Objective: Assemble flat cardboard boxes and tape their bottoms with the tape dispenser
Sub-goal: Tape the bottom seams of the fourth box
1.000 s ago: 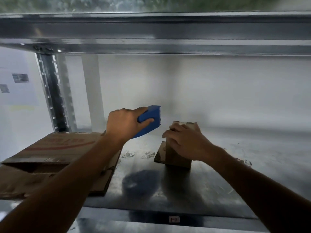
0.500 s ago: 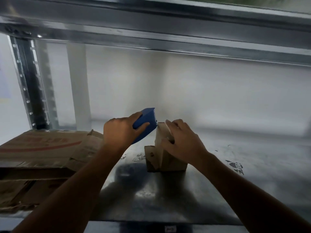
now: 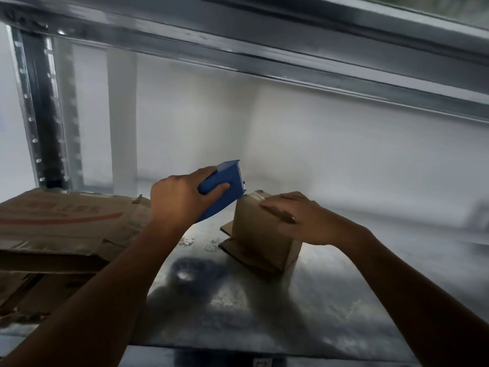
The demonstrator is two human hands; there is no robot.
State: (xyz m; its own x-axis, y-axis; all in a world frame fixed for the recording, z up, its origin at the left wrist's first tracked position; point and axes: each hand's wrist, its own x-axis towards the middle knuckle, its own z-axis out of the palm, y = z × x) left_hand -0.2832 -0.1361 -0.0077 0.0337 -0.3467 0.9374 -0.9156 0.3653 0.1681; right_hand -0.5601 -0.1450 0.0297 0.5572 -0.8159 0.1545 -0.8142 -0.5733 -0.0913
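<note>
A small brown cardboard box stands on the metal shelf, its loose flaps spread flat at its base. My right hand lies on top of the box with its fingers stretched over the upper face, pressing it down. My left hand grips a blue tape dispenser, thumb on its side. The dispenser's front end touches the box's top far-left edge, where a bit of tape shows.
A stack of large flattened cardboard boxes with red print lies on the shelf at the left. A perforated metal upright stands behind it. An upper shelf beam runs overhead. Paper scraps stick to the shelf surface.
The dispenser has come down to the box's top edge. My right hand has shifted from gripping the box's side to pressing flat on its top. The box has turned a little.
</note>
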